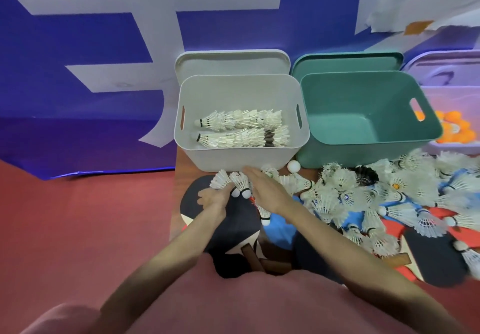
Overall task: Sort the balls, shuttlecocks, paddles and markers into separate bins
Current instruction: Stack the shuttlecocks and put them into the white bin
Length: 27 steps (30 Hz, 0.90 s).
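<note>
Left hand (211, 198) grips a small bunch of white feathered shuttlecocks (231, 181) with fingers curled round them, white cork tips pointing back toward the person, just in front of the near wall of the light grey plastic bin (241, 161). Right hand (265, 187) is flat, fingers straight and together, palm-side down, touching the feather side of that same bunch; holds nothing itself. Grey bin holds two nested rows of white shuttlecocks (241, 129) lying on their sides, cork ends to the left; its grey lid (231, 61) stands behind it. Teal plastic bin (368, 115) sits just beside it on the right, teal lid (348, 61) behind. Lilac translucent bin (457, 149) at far right holds orange balls (454, 128). One white ball (294, 165) lies between the fronts of the grey and teal bins. Loose pile of white shuttlecocks (363, 198) covers the table right of the hands, on top of red, black and blue table-tennis paddles (431, 261). More paddles with black faces (233, 227) lie under the hands, wooden handles toward the person. Pink sleeve/shirt (233, 302) fills the bottom.
</note>
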Motion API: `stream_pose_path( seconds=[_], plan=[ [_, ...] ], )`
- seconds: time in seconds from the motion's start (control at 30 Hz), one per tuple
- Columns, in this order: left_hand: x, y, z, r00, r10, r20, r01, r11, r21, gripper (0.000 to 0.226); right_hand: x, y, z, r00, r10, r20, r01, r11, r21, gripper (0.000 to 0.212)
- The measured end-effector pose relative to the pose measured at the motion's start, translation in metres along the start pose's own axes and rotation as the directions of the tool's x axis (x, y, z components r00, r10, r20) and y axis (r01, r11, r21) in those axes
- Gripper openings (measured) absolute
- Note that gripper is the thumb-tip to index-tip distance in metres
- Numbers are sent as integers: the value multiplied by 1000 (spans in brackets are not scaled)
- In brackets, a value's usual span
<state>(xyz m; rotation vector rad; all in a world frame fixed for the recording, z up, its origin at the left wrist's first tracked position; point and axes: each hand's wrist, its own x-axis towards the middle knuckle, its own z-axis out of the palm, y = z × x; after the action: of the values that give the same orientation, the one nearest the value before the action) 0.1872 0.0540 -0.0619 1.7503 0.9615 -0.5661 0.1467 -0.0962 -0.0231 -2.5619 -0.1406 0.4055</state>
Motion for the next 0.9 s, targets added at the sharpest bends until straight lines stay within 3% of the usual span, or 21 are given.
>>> stream_pose_path(
  seconds=[0.1, 0.23, 0.3, 0.43, 0.53, 0.63, 0.7, 0.8, 0.9],
  plan=[
    [7, 7, 6, 999, 38, 11, -38, 999, -36, 98, 20, -6, -2, 997, -3, 74, 4, 1000, -16, 73],
    [10, 17, 7, 995, 77, 69, -73, 995, -70, 55, 34, -11, -5, 989, 12, 145, -4, 998, -58, 74],
    [16, 19, 3, 991, 76, 107, -64, 991, -117, 46, 36, -12, -4, 994, 32, 101, -23, 996, -90, 66],
    [13, 21, -9, 989, 79, 125, -52, 977, -205, 32, 26, -6, -8, 998, 58, 16, -55, 988, -145, 30],
    [0, 20, -23, 971, 215, 101, -191, 960, -203, 18, 3, 0, -17, 988, 50, -148, -48, 999, 17, 18],
    [-16, 14, -38, 900, 420, 116, -421, 907, -18, 21, -26, 1, -32, 898, 69, -436, 57, 961, 270, 13],
    [-26, 10, -44, 795, 582, 172, -607, 768, 205, 21, -43, 0, -42, 833, 70, -549, 153, 924, 351, 10],
    [-37, 4, -43, 651, 692, 312, -756, 555, 346, 28, -56, -4, -47, 810, 41, -585, 241, 887, 395, 11],
    [-49, 2, -37, 576, 696, 429, -817, 489, 304, 32, -60, -8, -41, 830, -1, -557, 265, 881, 393, 11]
  ],
)
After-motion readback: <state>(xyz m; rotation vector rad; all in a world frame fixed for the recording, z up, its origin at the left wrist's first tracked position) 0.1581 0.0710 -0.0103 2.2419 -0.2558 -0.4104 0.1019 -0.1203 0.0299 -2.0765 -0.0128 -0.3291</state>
